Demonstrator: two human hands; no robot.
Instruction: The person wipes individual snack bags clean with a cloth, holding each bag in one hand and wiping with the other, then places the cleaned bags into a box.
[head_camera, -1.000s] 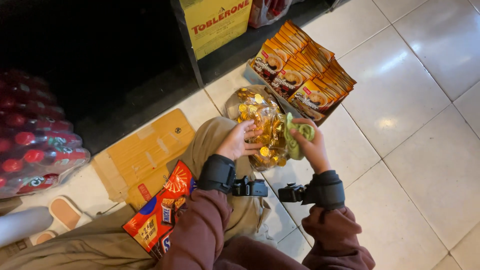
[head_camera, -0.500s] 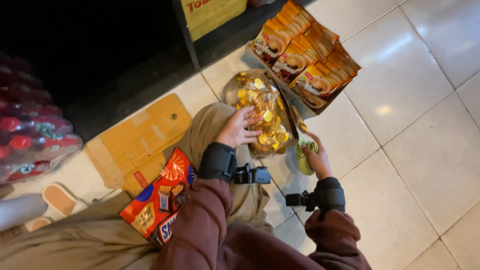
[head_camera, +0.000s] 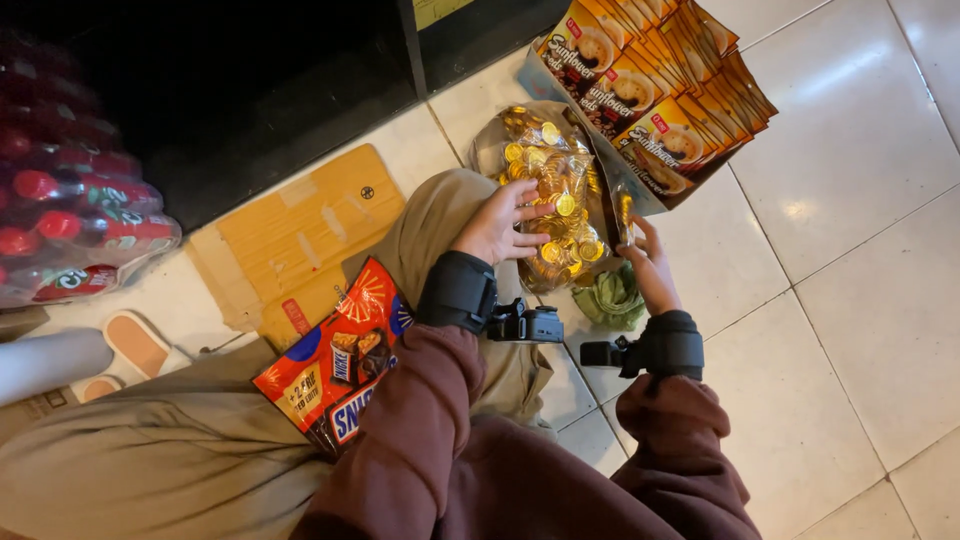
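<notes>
A clear plastic bag of gold foil coins (head_camera: 552, 190) lies on the tiled floor against my knee. My left hand (head_camera: 497, 226) rests on top of the bag, fingers spread over the coins. My right hand (head_camera: 648, 265) grips the bag's right edge, thumb and fingers pinching the plastic. A crumpled green wrapper (head_camera: 612, 300) lies on the floor just below my right hand. Both wrists wear black straps with small black devices.
An open box of orange coffee sachets (head_camera: 660, 90) stands behind the coin bag. A red and blue bag of chocolate bars (head_camera: 335, 360) lies on my left thigh. Flattened cardboard (head_camera: 290, 240) and shrink-wrapped red-capped bottles (head_camera: 70, 200) sit left, before a dark shelf.
My right hand has let the green wrapper drop to the floor and moved up to the bag's edge. My left hand stays on the coins.
</notes>
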